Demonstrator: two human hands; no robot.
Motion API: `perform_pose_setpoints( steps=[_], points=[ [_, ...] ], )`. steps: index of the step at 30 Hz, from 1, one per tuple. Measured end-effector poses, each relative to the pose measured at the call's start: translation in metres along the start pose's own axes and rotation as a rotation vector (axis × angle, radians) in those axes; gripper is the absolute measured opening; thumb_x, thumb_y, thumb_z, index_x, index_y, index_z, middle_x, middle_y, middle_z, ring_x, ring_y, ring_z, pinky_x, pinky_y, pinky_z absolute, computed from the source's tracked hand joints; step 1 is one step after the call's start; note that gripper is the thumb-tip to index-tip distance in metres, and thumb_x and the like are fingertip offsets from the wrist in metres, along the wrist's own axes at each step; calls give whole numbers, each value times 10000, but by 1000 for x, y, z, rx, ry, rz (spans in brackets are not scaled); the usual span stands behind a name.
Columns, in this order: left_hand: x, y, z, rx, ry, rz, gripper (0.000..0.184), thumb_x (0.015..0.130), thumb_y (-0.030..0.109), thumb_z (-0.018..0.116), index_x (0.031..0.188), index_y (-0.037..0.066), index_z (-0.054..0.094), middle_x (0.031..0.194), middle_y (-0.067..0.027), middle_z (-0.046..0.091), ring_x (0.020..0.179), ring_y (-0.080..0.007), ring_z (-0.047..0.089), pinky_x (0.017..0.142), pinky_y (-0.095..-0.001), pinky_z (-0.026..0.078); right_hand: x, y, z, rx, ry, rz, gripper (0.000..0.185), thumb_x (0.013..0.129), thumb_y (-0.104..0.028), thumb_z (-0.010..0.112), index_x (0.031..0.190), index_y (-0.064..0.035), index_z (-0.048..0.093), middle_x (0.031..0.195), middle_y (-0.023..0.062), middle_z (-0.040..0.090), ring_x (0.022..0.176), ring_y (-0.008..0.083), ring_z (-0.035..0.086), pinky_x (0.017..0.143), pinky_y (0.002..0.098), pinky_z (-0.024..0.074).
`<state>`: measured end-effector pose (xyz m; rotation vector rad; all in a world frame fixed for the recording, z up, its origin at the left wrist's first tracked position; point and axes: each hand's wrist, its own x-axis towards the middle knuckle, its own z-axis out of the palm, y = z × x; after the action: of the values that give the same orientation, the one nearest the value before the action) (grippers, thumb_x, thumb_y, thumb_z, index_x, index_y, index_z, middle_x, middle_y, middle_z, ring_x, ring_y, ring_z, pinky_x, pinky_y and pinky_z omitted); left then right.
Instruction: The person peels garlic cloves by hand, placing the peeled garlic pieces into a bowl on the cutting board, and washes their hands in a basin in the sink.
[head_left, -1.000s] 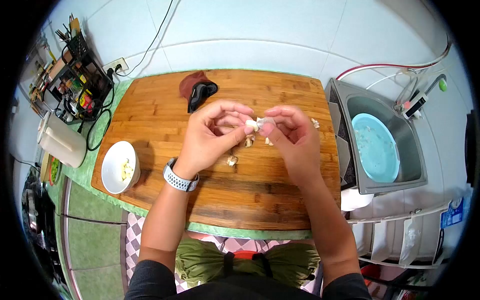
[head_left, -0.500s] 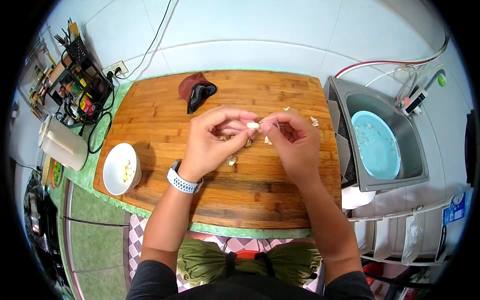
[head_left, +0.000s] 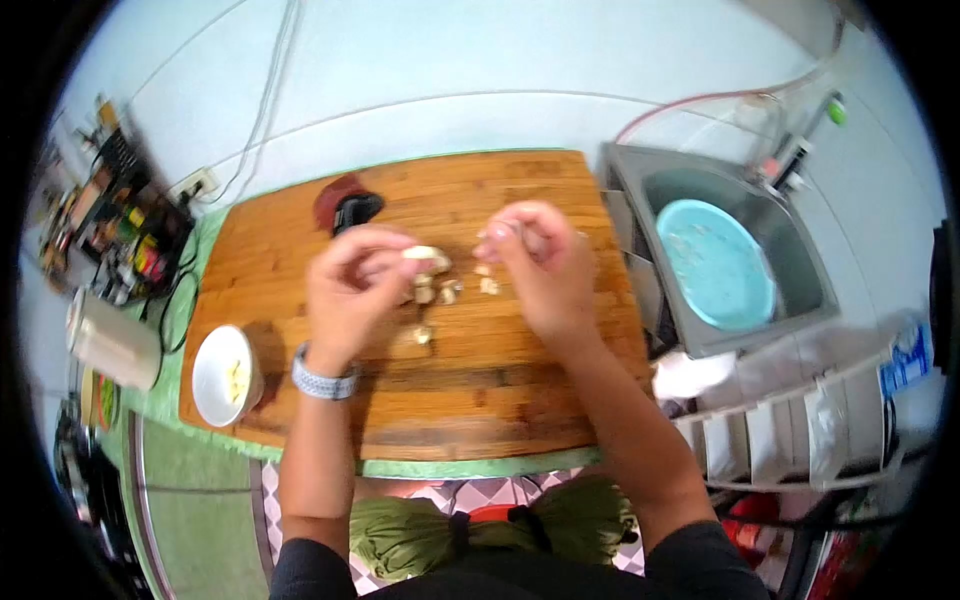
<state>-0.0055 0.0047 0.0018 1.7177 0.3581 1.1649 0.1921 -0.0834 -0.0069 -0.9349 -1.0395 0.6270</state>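
Note:
Between thumb and fingertips, my left hand (head_left: 358,290) pinches a pale peeled garlic clove (head_left: 422,253) above the wooden board (head_left: 480,390). My right hand (head_left: 540,265) is held apart from it, farther right, its thumb and fingers pressed together; whatever lies between them is too small and blurred to name. Several unpeeled garlic cloves (head_left: 449,291) and bits lie on the board below and between my hands. At the board's left edge stands a white bowl (head_left: 207,380) with pale peeled cloves (head_left: 237,380) in it.
A dark red and black item (head_left: 345,203) lies at the back of the board. To the right, a light blue basin (head_left: 715,265) sits in the metal sink (head_left: 800,250). A whitish jug (head_left: 115,340) and a rack of bottles (head_left: 125,235) stand at the left.
My hands have separated, the left one carrying the clove leftward and away from the right. The whole view has shifted and tilted, with some blur.

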Motion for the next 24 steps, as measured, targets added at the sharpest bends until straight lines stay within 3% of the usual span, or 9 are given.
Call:
perform_pose_setpoints(
  steps=[4,7,9,12,14,15,18,21,24],
  points=[
    [5,35,-30,188,219,114,135,956,-2,702,1091,-3,695,1037,-79,721,919,-154,698,834,-278,577,24,-7,-35,-208,194,-13,86,1010,-93,658,999,-8,663,863,27,692,801,83,653,715,237,536],
    [-8,84,-74,437,305,159,174,954,-25,699,1127,-10,692,1051,-73,730,902,-117,681,826,-248,546,47,-31,-96,-438,255,-242,106,940,-132,719,1009,-51,723,853,18,700,785,90,631,727,262,517],
    [-29,111,-112,643,384,108,174,948,-15,712,1121,6,707,1061,-56,736,926,-110,687,818,-233,540,52,-58,-133,-897,411,-207,194,913,-202,755,1022,-42,737,880,46,701,816,139,629,753,312,519],
    [-61,143,-163,856,333,-7,135,957,60,731,1090,40,737,1060,-21,744,925,-95,691,796,-237,544,60,-62,-257,-1359,284,-194,167,963,-159,704,1093,-59,740,926,47,709,817,152,637,775,309,517],
    [-76,151,-189,975,288,-106,134,942,106,748,1059,40,751,1007,-12,756,887,-89,697,777,-249,550,53,-40,-375,-1317,243,-293,181,962,-97,688,1126,-24,715,1004,98,733,906,208,694,840,343,545],
    [-82,151,-197,1019,254,-158,146,929,127,758,1040,32,754,969,-16,764,866,-92,703,766,-257,553,29,-59,-363,-1600,207,-273,216,956,-83,683,1162,-27,716,1045,150,736,942,287,712,863,369,553],
    [-97,154,-210,1255,123,-269,140,901,162,781,987,53,763,921,-20,755,795,-109,685,704,-279,517,7,-46,-480,-1832,-499,334,349,814,41,710,1156,-31,729,1072,186,729,976,338,715,844,405,556],
    [-96,143,-211,1279,-22,-387,118,883,146,780,950,50,767,906,-52,751,786,-140,694,701,-303,520,1,-51,-496,-1815,-159,220,377,740,78,713,1105,-11,738,1083,192,729,970,343,713,803,423,554],
    [-99,122,-224,1309,-135,-321,149,815,152,798,902,33,779,821,-106,724,764,-259,708,701,-361,553,4,-76,-443,-1879,-60,150,205,772,-33,724,969,23,740,930,224,730,855,380,708,760,451,547]
  ],
)
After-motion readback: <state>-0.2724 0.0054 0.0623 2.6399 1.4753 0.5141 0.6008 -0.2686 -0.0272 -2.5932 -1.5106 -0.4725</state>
